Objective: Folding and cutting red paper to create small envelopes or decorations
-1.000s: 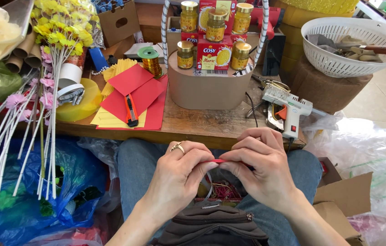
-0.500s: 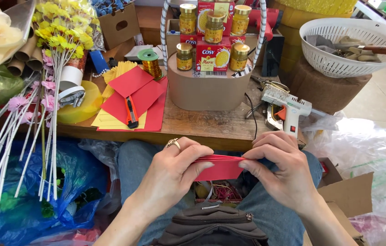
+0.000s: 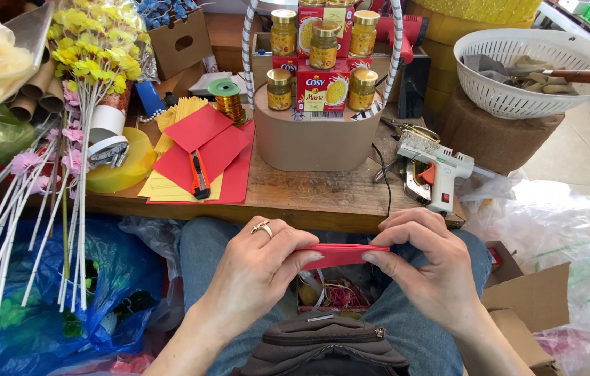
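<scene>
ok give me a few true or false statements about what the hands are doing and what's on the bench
1. Both hands hold a folded red paper strip between them. True: the left hand and right hand pinch the red paper strip at its ends.
2. The glue gun is in the right hand. False: the glue gun lies on the wooden bench.
3. An orange utility knife rests on the red paper sheets. True: the utility knife lies on the red paper sheets.
4. The white basket is empty. False: the white basket holds a wooden-handled tool and other items.
5. A ring shows on the left hand. True.
</scene>
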